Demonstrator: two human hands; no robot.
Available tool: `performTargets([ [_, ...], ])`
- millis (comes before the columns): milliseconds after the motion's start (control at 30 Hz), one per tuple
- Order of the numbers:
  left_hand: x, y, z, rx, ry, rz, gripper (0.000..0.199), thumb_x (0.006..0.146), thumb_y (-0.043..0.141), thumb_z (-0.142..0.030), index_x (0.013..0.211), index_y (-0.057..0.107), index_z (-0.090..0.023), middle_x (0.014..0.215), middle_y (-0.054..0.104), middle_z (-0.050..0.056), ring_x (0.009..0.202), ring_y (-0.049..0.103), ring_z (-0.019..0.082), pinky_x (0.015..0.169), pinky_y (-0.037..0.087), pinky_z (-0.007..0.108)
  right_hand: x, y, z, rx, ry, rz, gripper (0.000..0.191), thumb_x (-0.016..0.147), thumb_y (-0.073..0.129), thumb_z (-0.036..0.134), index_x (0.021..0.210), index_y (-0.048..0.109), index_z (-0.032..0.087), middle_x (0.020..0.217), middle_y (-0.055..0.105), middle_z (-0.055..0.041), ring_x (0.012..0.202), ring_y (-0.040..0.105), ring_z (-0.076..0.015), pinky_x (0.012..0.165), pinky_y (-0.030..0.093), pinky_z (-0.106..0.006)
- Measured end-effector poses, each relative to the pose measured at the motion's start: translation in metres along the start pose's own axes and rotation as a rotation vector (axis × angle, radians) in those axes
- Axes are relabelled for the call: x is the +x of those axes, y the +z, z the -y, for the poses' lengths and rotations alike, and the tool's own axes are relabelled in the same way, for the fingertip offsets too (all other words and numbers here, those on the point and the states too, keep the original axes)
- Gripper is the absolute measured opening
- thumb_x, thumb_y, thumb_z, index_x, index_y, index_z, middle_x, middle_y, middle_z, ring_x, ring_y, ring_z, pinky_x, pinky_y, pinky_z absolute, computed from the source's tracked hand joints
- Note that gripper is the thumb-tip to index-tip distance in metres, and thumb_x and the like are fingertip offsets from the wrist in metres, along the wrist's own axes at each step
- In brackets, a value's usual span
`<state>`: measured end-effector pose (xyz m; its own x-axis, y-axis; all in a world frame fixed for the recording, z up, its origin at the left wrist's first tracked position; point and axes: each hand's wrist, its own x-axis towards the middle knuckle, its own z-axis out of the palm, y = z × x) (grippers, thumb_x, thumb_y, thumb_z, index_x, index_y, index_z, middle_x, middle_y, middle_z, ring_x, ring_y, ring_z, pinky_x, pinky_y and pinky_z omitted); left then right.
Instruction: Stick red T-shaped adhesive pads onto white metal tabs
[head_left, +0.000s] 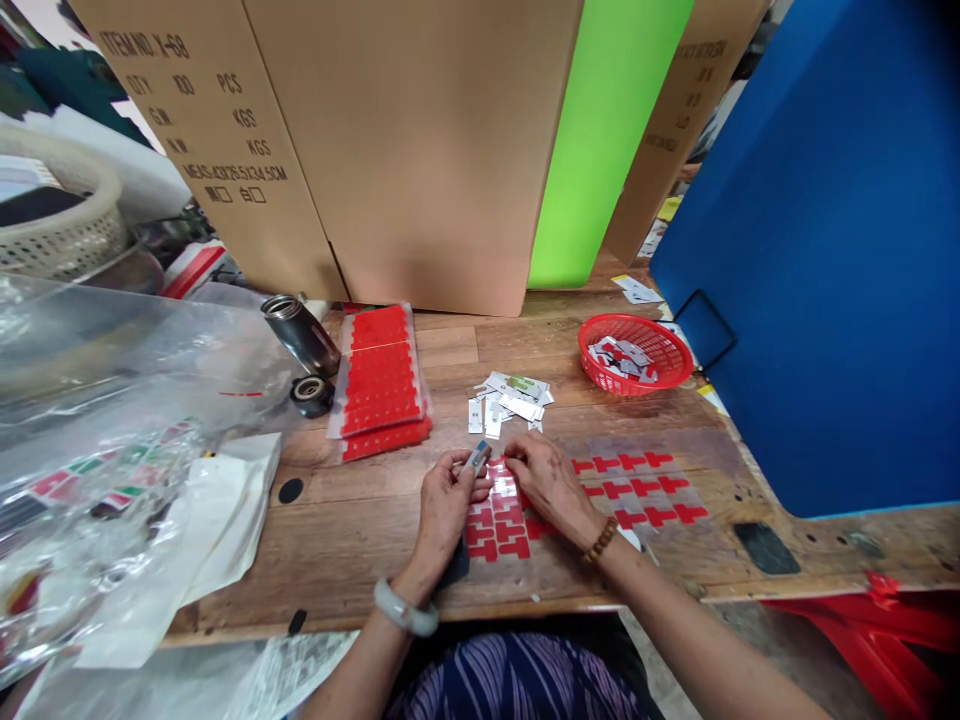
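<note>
My left hand (448,495), a pale bangle at its wrist, pinches a small grey-white card piece (478,457) between thumb and fingers. Close beside it, my right hand (546,480), with a beaded bracelet, has its fingertips pressed together at the top edge of a sheet of red T-shaped stickers (498,530). Whether a sticker is between those fingertips is hidden. To the right, partly under my right forearm, lies another clear sheet with rows of red stickers (645,488). Just beyond my hands is a loose pile of white card pieces (510,400).
A red basket (636,355) of card pieces stands at right. At left are stacked red sticker sheets (381,375), a dark open flask (301,335), its lid (312,395) and plastic bags (112,450). Cardboard (420,150) and a blue board (832,260) border the table.
</note>
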<state>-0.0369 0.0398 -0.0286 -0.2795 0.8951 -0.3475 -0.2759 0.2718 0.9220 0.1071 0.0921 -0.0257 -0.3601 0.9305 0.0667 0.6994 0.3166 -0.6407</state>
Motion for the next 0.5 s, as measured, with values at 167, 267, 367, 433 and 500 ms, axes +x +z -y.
performTargets([
  [167, -0.001, 0.002, -0.001, -0.047, -0.062, -0.023, 0.013, 0.081, 0.057, -0.009, 0.094, 0.056, -0.009, 0.073, 0.07, 0.008, 0.06, 0.07, 0.016, 0.059, 0.057, 0.023, 0.01, 0.003, -0.006, -0.001, 0.034, 0.036, 0.009, 0.078, 0.054, 0.011, 0.073, 0.057, 0.018, 0.075, 0.058, -0.0013, 0.071, 0.052, -0.0159, 0.063, 0.034, -0.026],
  [267, -0.001, 0.002, -0.004, -0.112, -0.109, -0.03, 0.014, 0.081, 0.055, -0.005, 0.094, 0.056, -0.009, 0.072, 0.07, 0.008, 0.06, 0.07, 0.015, 0.058, 0.056, 0.021, 0.011, 0.004, -0.007, 0.006, 0.023, 0.045, 0.01, 0.077, 0.052, 0.01, 0.073, 0.054, 0.019, 0.074, 0.058, -0.0003, 0.07, 0.051, -0.0158, 0.062, 0.033, -0.026],
  [367, 0.0, 0.001, -0.008, -0.157, -0.16, -0.037, 0.015, 0.081, 0.054, -0.003, 0.095, 0.055, -0.009, 0.075, 0.07, 0.01, 0.063, 0.071, 0.016, 0.058, 0.057, 0.021, 0.006, 0.006, -0.007, 0.022, -0.023, 0.008, 0.012, 0.077, 0.05, 0.008, 0.081, 0.053, 0.019, 0.081, 0.057, -0.0019, 0.077, 0.051, -0.0168, 0.069, 0.036, -0.027],
  [433, 0.001, 0.001, -0.008, -0.164, -0.178, -0.05, 0.015, 0.081, 0.054, -0.003, 0.095, 0.055, -0.009, 0.077, 0.07, 0.01, 0.065, 0.071, 0.016, 0.057, 0.056, 0.021, 0.001, 0.007, -0.007, 0.042, -0.063, -0.039, 0.014, 0.078, 0.05, 0.008, 0.087, 0.053, 0.018, 0.086, 0.056, -0.0037, 0.081, 0.051, -0.0177, 0.072, 0.037, -0.027],
  [500, 0.002, 0.001, -0.009, -0.157, -0.179, -0.054, 0.015, 0.081, 0.054, -0.003, 0.094, 0.055, -0.01, 0.079, 0.07, 0.01, 0.065, 0.071, 0.016, 0.055, 0.056, 0.021, -0.002, 0.008, -0.008, 0.059, -0.077, -0.062, 0.014, 0.079, 0.049, 0.008, 0.086, 0.054, 0.018, 0.086, 0.054, -0.0042, 0.082, 0.05, -0.0181, 0.073, 0.038, -0.028],
])
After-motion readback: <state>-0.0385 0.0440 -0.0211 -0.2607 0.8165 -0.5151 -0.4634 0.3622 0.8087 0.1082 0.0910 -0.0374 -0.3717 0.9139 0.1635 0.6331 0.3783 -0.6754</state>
